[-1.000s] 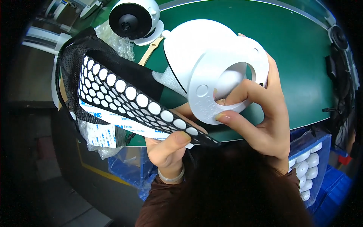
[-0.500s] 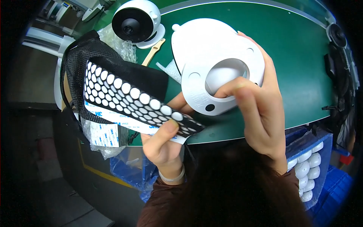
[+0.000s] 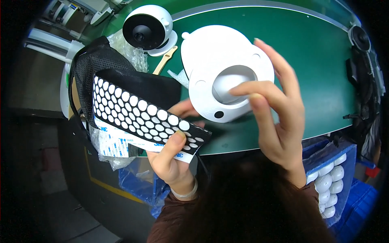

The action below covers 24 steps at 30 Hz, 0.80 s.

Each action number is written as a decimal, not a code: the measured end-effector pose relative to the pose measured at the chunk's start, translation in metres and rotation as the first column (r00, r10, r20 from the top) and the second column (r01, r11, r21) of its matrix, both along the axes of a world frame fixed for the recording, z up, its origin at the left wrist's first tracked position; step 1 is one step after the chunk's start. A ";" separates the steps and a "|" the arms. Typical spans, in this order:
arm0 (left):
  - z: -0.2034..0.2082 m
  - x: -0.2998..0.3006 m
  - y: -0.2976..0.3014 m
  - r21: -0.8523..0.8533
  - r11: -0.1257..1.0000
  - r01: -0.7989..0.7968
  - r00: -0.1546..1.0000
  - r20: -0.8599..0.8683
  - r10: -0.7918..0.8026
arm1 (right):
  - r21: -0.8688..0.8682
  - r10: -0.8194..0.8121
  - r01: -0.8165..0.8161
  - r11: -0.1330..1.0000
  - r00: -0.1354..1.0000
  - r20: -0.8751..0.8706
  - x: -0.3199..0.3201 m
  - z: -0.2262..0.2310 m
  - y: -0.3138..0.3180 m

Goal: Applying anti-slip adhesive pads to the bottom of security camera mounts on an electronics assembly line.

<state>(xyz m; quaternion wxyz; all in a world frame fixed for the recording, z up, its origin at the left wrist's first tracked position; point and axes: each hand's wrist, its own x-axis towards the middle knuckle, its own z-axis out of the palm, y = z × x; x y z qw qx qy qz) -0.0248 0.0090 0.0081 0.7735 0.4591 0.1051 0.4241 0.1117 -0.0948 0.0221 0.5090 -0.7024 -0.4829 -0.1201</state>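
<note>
One dot sheet (image 3: 142, 113), one white housing (image 3: 210, 69), one dome camera (image 3: 148, 28).

The white housing (image 3: 221, 73) looks like smooth matt plastic. The sticker sheet (image 3: 142, 113) is matt black, foam-like, with flat white dots and a glossy paper backing (image 3: 117, 141) underneath. The round camera (image 3: 148, 28) has a satin white plastic shell and a glossy black face. The mesh bag (image 3: 91, 60) is coarse black netting. Crinkled clear film (image 3: 129, 50) shines. The tabletop (image 3: 320, 60) is smooth, matt green. A thin stick (image 3: 164, 60) looks like pale wood.
</note>
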 end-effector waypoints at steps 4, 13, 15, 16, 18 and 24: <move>-0.008 0.002 -0.011 0.116 0.936 -0.333 0.913 -0.211 0.350 | 0.127 -0.209 0.195 0.973 0.971 0.113 -0.012 0.005 -0.022; -0.004 0.004 -0.031 0.119 0.973 -0.200 0.979 -0.024 0.204 | 0.098 0.111 -0.103 0.990 0.991 -0.075 -0.027 0.010 -0.016; 0.001 0.011 -0.036 0.131 0.969 -0.208 0.978 0.011 0.209 | 0.086 0.079 -0.072 0.994 0.994 -0.077 -0.026 0.011 -0.017; 0.001 0.011 -0.036 0.127 0.972 -0.197 0.980 -0.013 0.201 | 0.062 0.054 -0.049 0.997 0.995 -0.082 -0.026 0.013 -0.018; 0.000 0.014 -0.037 0.119 0.968 -0.220 0.974 -0.033 0.225 | 0.039 0.032 -0.029 0.999 0.996 -0.087 -0.025 0.014 -0.019; -0.005 0.020 -0.040 0.132 0.961 -0.243 0.970 0.043 0.239 | 0.060 -0.026 0.022 0.998 0.998 0.062 -0.023 0.009 -0.016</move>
